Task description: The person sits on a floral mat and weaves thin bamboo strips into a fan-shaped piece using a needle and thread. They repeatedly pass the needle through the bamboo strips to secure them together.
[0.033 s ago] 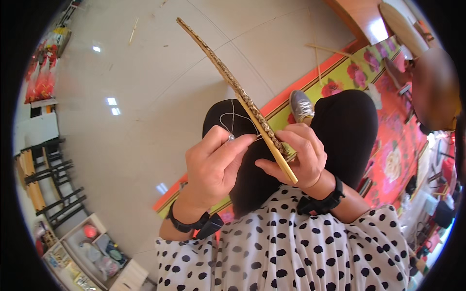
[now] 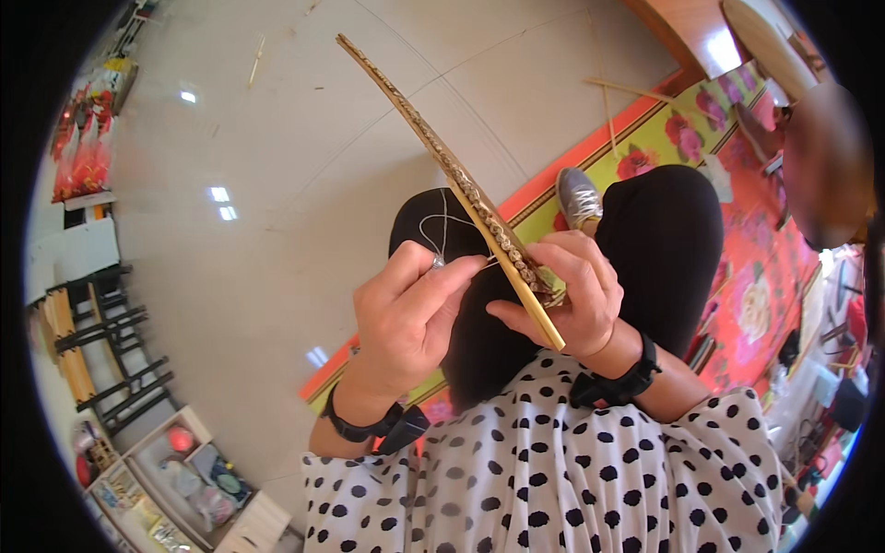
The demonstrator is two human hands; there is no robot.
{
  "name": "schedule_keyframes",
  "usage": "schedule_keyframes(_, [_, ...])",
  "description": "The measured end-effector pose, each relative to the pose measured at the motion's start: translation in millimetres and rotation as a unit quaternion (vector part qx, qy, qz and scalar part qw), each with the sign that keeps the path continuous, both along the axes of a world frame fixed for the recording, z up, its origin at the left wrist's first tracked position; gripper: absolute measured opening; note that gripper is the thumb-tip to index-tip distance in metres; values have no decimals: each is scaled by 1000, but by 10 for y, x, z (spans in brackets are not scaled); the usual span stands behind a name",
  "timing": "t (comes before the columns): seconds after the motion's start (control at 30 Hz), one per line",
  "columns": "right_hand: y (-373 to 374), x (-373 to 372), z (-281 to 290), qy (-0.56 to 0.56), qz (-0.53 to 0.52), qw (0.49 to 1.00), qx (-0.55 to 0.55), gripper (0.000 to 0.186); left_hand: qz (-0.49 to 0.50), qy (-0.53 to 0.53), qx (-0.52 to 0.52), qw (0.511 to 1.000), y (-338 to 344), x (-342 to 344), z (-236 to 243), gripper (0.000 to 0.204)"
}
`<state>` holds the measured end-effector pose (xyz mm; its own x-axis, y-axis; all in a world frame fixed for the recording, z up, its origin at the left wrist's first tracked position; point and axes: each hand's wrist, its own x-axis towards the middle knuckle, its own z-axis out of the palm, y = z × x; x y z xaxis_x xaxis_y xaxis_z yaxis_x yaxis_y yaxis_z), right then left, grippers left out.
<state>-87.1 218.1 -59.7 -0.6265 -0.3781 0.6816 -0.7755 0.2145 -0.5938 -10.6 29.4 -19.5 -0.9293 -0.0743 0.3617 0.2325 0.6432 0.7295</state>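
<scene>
A long, narrow yellow strip (image 2: 516,275) with a brown braided edge slants from the upper left down to between my hands. My right hand (image 2: 583,290) is closed round its lower end, with the fingers at the braided side and the thumb on the near side. My left hand (image 2: 406,309) pinches at the strip's left edge, where a thin pale thread (image 2: 422,224) loops up from the fingers toward the strip. A silvery ring-like band (image 2: 438,262) sits on a left finger. What lies between the left fingertips is too small to make out fully.
Below are my black-trousered knees (image 2: 659,230) and a grey shoe (image 2: 578,195) on a red and green floral mat (image 2: 742,295). Pale floor tiles (image 2: 267,120) spread to the left. A compartment box (image 2: 175,461) and a black rack (image 2: 115,341) stand at the left. A person (image 2: 830,166) is at the right.
The view has shifted slightly, so the surroundings sit a little to the right. Both hands keep their hold, and the strip has turned very slightly.
</scene>
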Motion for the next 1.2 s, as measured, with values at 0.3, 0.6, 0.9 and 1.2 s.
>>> schedule_keyframes(0.3, [-29, 74, -124, -26, 30, 998, -44, 47, -30, -32, -50, 998, -98, 63, 122, 30])
schedule_keyframes(0.6, [-59, 92, -112, 2, 47, 998, -42, 56, -33, -13, -118, 992, -106, 117, 161, 29])
schedule_keyframes(0.9, [-75, 53, -131, -17, 38, 998, -55, 55, -37, -99, -79, 991, -131, 118, 239, 24])
schedule_keyframes(1.2, [-55, 38, -126, -13, 39, 997, -59, 53, 5, -293, 77, 953, -206, 281, 356, 18])
